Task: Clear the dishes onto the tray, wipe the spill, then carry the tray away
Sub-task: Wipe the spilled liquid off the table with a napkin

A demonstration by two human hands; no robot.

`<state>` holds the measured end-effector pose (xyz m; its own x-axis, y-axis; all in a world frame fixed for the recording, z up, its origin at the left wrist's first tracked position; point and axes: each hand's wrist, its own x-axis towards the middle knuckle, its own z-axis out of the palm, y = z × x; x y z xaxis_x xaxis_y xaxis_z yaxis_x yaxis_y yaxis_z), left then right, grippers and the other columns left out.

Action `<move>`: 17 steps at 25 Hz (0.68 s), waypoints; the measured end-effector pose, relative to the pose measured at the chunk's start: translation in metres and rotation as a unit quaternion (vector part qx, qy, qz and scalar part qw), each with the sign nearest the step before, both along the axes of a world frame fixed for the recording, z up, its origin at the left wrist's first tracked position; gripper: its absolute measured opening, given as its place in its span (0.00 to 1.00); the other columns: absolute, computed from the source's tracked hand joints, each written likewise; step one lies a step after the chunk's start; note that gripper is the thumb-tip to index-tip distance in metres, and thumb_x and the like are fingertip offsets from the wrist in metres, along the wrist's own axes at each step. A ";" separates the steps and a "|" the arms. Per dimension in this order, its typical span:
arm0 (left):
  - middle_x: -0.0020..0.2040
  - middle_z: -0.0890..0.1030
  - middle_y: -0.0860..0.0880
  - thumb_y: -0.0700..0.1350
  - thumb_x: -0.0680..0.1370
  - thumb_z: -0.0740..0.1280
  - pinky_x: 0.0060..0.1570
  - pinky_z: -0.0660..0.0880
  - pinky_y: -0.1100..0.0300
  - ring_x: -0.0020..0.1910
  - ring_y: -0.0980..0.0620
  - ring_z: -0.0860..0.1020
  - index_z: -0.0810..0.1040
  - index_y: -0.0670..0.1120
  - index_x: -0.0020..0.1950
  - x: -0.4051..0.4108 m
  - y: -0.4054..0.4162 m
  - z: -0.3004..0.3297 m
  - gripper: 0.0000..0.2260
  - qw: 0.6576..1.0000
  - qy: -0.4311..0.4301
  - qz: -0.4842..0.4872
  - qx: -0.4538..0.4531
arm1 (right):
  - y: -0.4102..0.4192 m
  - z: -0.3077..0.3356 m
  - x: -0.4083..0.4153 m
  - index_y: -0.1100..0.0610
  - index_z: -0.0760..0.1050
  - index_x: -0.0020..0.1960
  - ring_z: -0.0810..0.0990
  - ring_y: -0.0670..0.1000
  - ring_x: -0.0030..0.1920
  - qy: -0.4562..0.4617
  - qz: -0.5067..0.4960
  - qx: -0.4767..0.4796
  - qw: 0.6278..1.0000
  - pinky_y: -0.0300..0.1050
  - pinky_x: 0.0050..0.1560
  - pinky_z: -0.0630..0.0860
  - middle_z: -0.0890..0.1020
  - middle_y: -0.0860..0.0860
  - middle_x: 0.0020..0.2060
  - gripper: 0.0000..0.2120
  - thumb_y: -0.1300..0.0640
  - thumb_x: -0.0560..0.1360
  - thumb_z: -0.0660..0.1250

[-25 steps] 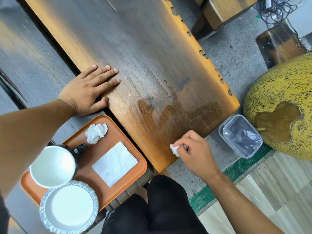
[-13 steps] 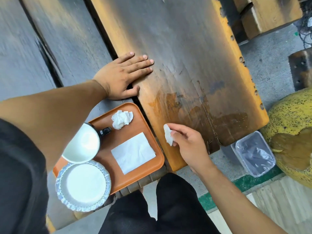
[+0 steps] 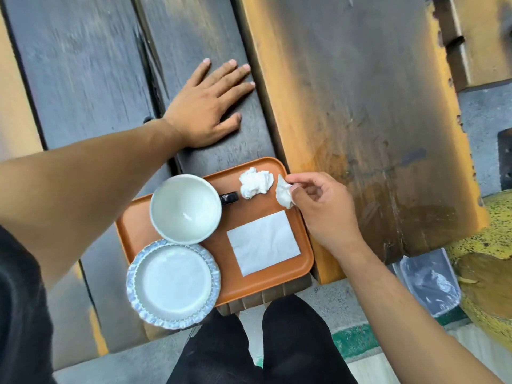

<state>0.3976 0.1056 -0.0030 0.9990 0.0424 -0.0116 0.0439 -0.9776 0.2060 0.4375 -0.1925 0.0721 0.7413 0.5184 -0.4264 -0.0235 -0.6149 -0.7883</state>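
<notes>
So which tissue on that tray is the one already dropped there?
Find the orange tray at the table's near edge. At its far right corner, beside the cup's black handle, lies a crumpled tissue wad. Unlike the flat napkin or the pinched tissue, nothing touches it.

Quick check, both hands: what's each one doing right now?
Left hand: open, fingers spread flat on the dark table plank.
Right hand: pinching a small crumpled tissue over the orange tray.
</notes>
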 end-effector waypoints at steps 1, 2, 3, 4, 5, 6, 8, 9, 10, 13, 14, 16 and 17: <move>0.84 0.60 0.44 0.57 0.82 0.55 0.81 0.49 0.40 0.83 0.43 0.57 0.63 0.46 0.82 -0.014 0.009 0.000 0.29 1.000 0.000 0.023 0.000 | 0.004 -0.001 -0.001 0.49 0.84 0.49 0.81 0.43 0.42 -0.038 0.034 -0.010 0.999 0.29 0.43 0.74 0.82 0.45 0.46 0.09 0.62 0.76 0.70; 0.84 0.60 0.44 0.56 0.82 0.55 0.81 0.49 0.41 0.83 0.43 0.57 0.63 0.46 0.82 -0.027 0.017 -0.001 0.29 0.999 -0.001 0.040 -0.003 | 0.006 -0.003 -0.002 0.51 0.85 0.48 0.80 0.45 0.41 -0.079 0.078 -0.022 0.994 0.29 0.42 0.73 0.81 0.45 0.44 0.08 0.62 0.75 0.71; 0.84 0.60 0.45 0.56 0.82 0.55 0.82 0.49 0.42 0.83 0.43 0.57 0.62 0.46 0.82 -0.038 0.022 -0.002 0.29 0.999 -0.003 0.051 -0.005 | 0.007 -0.004 -0.004 0.52 0.85 0.48 0.79 0.46 0.39 -0.111 0.123 -0.028 0.986 0.28 0.41 0.71 0.80 0.46 0.43 0.07 0.62 0.74 0.71; 0.84 0.60 0.45 0.56 0.83 0.55 0.82 0.50 0.43 0.83 0.43 0.57 0.63 0.46 0.82 -0.046 0.025 -0.003 0.29 0.998 -0.007 0.059 -0.005 | 0.007 -0.005 -0.006 0.53 0.85 0.48 0.77 0.47 0.38 -0.133 0.166 -0.027 0.977 0.28 0.41 0.70 0.79 0.48 0.42 0.07 0.63 0.74 0.71; 0.84 0.61 0.45 0.56 0.83 0.56 0.82 0.50 0.43 0.83 0.43 0.57 0.63 0.45 0.82 -0.050 0.027 -0.003 0.29 0.998 -0.012 0.065 -0.004 | 0.008 -0.007 -0.008 0.55 0.85 0.48 0.76 0.46 0.37 -0.146 0.202 -0.023 0.968 0.28 0.40 0.69 0.78 0.49 0.42 0.07 0.64 0.74 0.71; 0.83 0.61 0.45 0.56 0.83 0.56 0.82 0.51 0.43 0.83 0.43 0.58 0.64 0.45 0.82 -0.052 0.027 -0.004 0.29 0.997 -0.016 0.069 -0.006 | 0.010 -0.010 -0.010 0.56 0.85 0.49 0.75 0.44 0.36 -0.158 0.230 -0.018 0.960 0.27 0.41 0.68 0.77 0.50 0.43 0.07 0.64 0.74 0.72; 0.83 0.62 0.45 0.55 0.83 0.57 0.82 0.52 0.43 0.83 0.44 0.59 0.65 0.45 0.81 -0.049 0.028 -0.003 0.28 0.997 -0.022 0.075 -0.011 | 0.016 -0.014 -0.011 0.59 0.85 0.50 0.73 0.38 0.38 -0.179 0.255 -0.008 0.950 0.26 0.42 0.68 0.77 0.52 0.43 0.07 0.66 0.74 0.72; 0.83 0.62 0.45 0.55 0.83 0.57 0.82 0.52 0.43 0.83 0.44 0.59 0.65 0.45 0.81 -0.049 0.028 -0.003 0.28 0.997 -0.022 0.078 -0.014 | 0.019 -0.016 -0.011 0.59 0.85 0.50 0.73 0.38 0.38 -0.187 0.255 -0.004 0.949 0.26 0.43 0.68 0.77 0.52 0.43 0.07 0.66 0.74 0.72; 0.83 0.63 0.45 0.55 0.82 0.57 0.82 0.52 0.43 0.83 0.44 0.59 0.66 0.46 0.81 -0.050 0.028 -0.004 0.27 0.996 -0.023 0.080 -0.015 | 0.023 -0.018 -0.011 0.60 0.85 0.50 0.73 0.38 0.38 -0.197 0.249 -0.001 0.948 0.27 0.44 0.69 0.78 0.53 0.43 0.07 0.67 0.74 0.71; 0.83 0.63 0.46 0.55 0.82 0.58 0.82 0.52 0.43 0.83 0.44 0.59 0.67 0.46 0.80 -0.052 0.028 -0.004 0.27 0.996 -0.025 0.083 -0.020 | 0.031 -0.022 -0.005 0.60 0.85 0.50 0.73 0.43 0.39 -0.211 0.229 0.000 0.950 0.29 0.44 0.70 0.78 0.53 0.44 0.08 0.67 0.74 0.70; 0.83 0.63 0.46 0.55 0.82 0.58 0.82 0.52 0.43 0.83 0.44 0.59 0.67 0.46 0.80 -0.052 0.028 -0.004 0.27 0.996 -0.025 0.084 -0.022 | 0.033 -0.022 -0.005 0.59 0.85 0.50 0.74 0.44 0.40 -0.208 0.230 -0.001 0.951 0.30 0.44 0.70 0.77 0.53 0.44 0.08 0.67 0.74 0.70; 0.83 0.63 0.46 0.55 0.82 0.58 0.82 0.52 0.43 0.83 0.45 0.59 0.67 0.46 0.80 -0.051 0.027 -0.003 0.27 0.996 -0.021 0.087 -0.028 | 0.034 -0.021 -0.006 0.59 0.84 0.50 0.75 0.46 0.43 -0.200 0.240 -0.001 0.950 0.34 0.45 0.72 0.77 0.52 0.45 0.07 0.66 0.74 0.71; 0.83 0.63 0.46 0.55 0.82 0.58 0.82 0.52 0.43 0.83 0.45 0.60 0.67 0.46 0.80 -0.052 0.027 -0.003 0.28 0.995 -0.021 0.089 -0.030 | 0.033 -0.021 -0.008 0.59 0.84 0.51 0.76 0.47 0.44 -0.197 0.247 -0.002 0.949 0.36 0.46 0.73 0.77 0.52 0.46 0.07 0.66 0.75 0.71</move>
<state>0.3460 0.1327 -0.0055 0.9756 0.2184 0.0226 0.2045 -0.9411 0.2692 0.4300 -0.1595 0.0515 0.5108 0.8428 -0.1695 0.5637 -0.4772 -0.6742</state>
